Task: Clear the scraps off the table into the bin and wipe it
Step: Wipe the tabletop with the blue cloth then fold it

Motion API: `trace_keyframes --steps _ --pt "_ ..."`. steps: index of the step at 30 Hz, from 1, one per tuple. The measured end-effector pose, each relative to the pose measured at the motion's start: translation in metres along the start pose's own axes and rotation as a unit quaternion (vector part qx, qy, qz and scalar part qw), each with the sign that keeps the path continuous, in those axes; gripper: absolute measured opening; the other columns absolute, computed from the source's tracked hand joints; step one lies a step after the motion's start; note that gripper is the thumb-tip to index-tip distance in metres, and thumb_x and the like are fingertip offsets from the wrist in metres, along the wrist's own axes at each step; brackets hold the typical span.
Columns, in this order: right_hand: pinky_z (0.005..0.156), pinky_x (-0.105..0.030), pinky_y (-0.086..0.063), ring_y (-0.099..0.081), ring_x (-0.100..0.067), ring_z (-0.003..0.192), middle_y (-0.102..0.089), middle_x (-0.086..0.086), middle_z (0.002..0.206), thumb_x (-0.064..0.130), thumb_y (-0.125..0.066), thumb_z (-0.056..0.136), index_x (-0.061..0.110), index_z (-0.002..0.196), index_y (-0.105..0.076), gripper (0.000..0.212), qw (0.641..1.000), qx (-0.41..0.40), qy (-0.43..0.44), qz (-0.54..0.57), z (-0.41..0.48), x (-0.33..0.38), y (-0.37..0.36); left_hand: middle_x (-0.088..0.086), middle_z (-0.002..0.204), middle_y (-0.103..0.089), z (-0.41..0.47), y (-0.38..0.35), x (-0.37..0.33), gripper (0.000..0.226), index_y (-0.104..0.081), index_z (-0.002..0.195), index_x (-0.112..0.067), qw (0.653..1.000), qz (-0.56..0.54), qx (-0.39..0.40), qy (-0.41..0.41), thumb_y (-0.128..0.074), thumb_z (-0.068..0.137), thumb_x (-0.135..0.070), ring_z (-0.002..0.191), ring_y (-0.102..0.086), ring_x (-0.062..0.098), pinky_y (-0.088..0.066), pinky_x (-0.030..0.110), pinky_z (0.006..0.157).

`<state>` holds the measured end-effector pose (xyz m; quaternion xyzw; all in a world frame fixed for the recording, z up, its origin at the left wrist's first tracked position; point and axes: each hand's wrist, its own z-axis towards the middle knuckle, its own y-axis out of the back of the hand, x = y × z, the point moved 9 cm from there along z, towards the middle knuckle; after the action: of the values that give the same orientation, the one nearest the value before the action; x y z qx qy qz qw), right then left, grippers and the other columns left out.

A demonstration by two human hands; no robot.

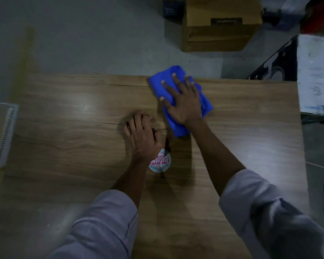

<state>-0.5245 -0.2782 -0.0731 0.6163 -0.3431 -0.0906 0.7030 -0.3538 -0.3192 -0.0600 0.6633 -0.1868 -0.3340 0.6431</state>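
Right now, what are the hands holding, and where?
Right hand presses flat on the blue cloth, centrally. Left hand curls on the table; contents unclear.

Cardboard box (221,25) on grey floor (82,34)

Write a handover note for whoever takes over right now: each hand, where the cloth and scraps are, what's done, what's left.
Right hand: flat, fingers spread, pressing the blue cloth near the far edge of the table.
Left hand: on the table's middle, fingers curled; blur hides whether it holds anything.
Scraps: a round printed wrapper lies at the left wrist, with a small dark scrap beside it.
Done: wiping appears under way.
Left: get the scraps into the bin, which I cannot make out in this view, then finish wiping.
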Motion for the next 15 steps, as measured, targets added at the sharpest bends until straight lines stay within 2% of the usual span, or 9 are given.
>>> trace_keyframes --steps 3,5,7,8,10,12,13,15 --pt "0.124 -0.047 -0.018 -0.022 -0.033 0.154 -0.038 -0.001 0.161 0.049 -0.050 0.100 0.031 0.148 -0.051 0.051 0.994 -0.003 0.094 0.049 -0.038 0.025 -0.006 0.012 0.129 -0.054 0.001 0.003 -0.001 0.050 -0.054 0.116 -0.014 1.000 0.008 0.004 0.000 -0.049 0.074 -0.039 0.113 -0.041 0.030 -0.027 0.046 0.098" --pt "0.125 -0.042 -0.019 -0.022 -0.024 0.155 -0.039 0.003 0.161 0.041 -0.055 0.101 0.031 0.147 -0.052 0.048 0.991 0.010 0.102 0.091 -0.065 0.009 0.000 0.011 0.130 -0.054 0.002 0.003 0.000 0.049 -0.056 0.116 -0.015 1.000 0.013 0.010 0.006 -0.047 0.075 -0.039 0.114 -0.043 0.030 -0.028 0.047 0.098" --pt "0.125 -0.038 -0.020 -0.028 -0.024 0.153 -0.043 0.001 0.158 0.032 -0.057 0.101 0.028 0.145 -0.055 0.045 0.989 -0.010 0.081 0.122 -0.084 -0.025 0.015 0.009 0.128 -0.053 0.003 0.002 -0.002 0.047 -0.056 0.117 -0.016 0.999 0.025 0.026 0.007 -0.045 0.077 -0.039 0.113 -0.046 0.031 -0.030 0.047 0.098" --pt "0.125 -0.040 -0.022 -0.032 -0.027 0.150 -0.044 -0.001 0.158 0.029 -0.056 0.101 0.027 0.144 -0.055 0.044 0.990 -0.030 0.061 0.126 -0.086 -0.045 0.024 0.008 0.129 -0.053 0.003 0.003 -0.002 0.045 -0.056 0.116 -0.017 0.999 0.027 0.030 0.006 -0.046 0.077 -0.038 0.113 -0.047 0.031 -0.031 0.047 0.098" --pt "0.123 -0.048 -0.025 -0.036 -0.034 0.148 -0.043 -0.004 0.158 0.031 -0.051 0.102 0.025 0.144 -0.055 0.043 0.990 -0.065 -0.013 0.124 -0.072 -0.083 0.041 0.007 0.130 -0.052 0.004 0.002 0.000 0.043 -0.056 0.115 -0.018 0.999 0.025 0.026 0.009 -0.047 0.078 -0.038 0.112 -0.048 0.032 -0.033 0.048 0.099" --pt "0.121 -0.052 -0.025 -0.032 -0.037 0.149 -0.042 -0.005 0.158 0.034 -0.048 0.101 0.022 0.143 -0.056 0.044 0.985 -0.079 -0.099 0.121 -0.047 -0.107 0.047 0.008 0.131 -0.052 0.002 0.001 0.000 0.042 -0.056 0.114 -0.018 1.000 0.021 0.020 0.007 -0.047 0.078 -0.037 0.112 -0.047 0.032 -0.033 0.048 0.099" --pt "0.121 -0.055 -0.025 -0.031 -0.038 0.149 -0.043 -0.006 0.158 0.035 -0.048 0.100 0.020 0.141 -0.057 0.045 0.984 -0.080 -0.111 0.117 -0.033 -0.106 0.046 0.009 0.131 -0.052 0.001 0.000 0.000 0.042 -0.056 0.114 -0.017 1.000 0.020 0.016 0.003 -0.047 0.078 -0.037 0.112 -0.047 0.032 -0.033 0.048 0.099" --pt "0.120 -0.058 -0.024 -0.032 -0.040 0.149 -0.046 -0.007 0.156 0.038 -0.048 0.098 0.021 0.140 -0.060 0.046 0.991 -0.055 -0.075 0.101 -0.009 -0.081 0.033 0.008 0.131 -0.052 0.002 -0.001 0.000 0.044 -0.056 0.115 -0.018 1.000 0.019 0.018 0.003 -0.047 0.076 -0.038 0.114 -0.046 0.032 -0.032 0.048 0.100"
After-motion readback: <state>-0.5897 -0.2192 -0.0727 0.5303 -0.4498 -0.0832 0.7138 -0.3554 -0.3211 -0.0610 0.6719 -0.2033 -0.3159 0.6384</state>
